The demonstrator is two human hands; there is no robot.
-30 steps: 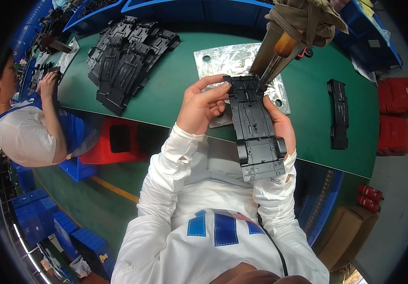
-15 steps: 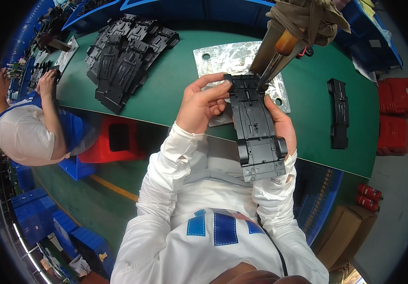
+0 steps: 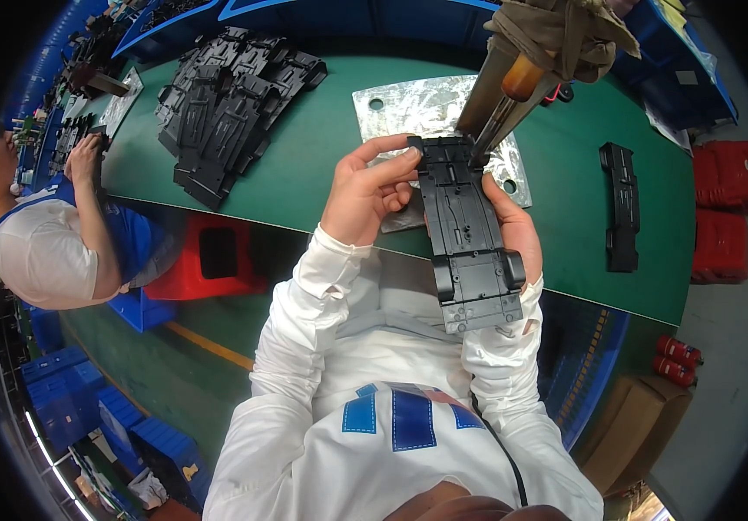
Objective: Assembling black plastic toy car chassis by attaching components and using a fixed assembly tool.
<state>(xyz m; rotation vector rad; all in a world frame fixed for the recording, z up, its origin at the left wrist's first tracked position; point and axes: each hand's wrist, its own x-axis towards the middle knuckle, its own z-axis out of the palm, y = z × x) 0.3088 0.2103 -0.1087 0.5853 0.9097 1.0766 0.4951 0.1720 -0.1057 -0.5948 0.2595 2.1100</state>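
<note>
A long black molded plastic chassis part (image 3: 468,230) is held up in front of me, over the near edge of the table. My left hand (image 3: 365,191) pinches its far left corner between thumb and fingers. Along its right side my right hand (image 3: 513,230) grips it, with most of the fingers hidden underneath. The part's far right corner lies at the lower tip of a metal tool (image 3: 500,122) with an orange handle on a cloth-wrapped stand; whether they touch I cannot tell. Beneath is a scuffed silvery plate (image 3: 417,106) with holes.
Similar black parts are heaped (image 3: 231,104) at the left on the green table (image 3: 322,165); a single one (image 3: 622,208) lies at the right. Blue bins (image 3: 357,30) line the back. A co-worker (image 3: 52,234) sits at the left near a red stool (image 3: 209,260). Red containers (image 3: 733,178) stand at far right.
My hands and the black chassis part stay almost in place. The co-worker at the left has shifted slightly, with the head now farther into view.
</note>
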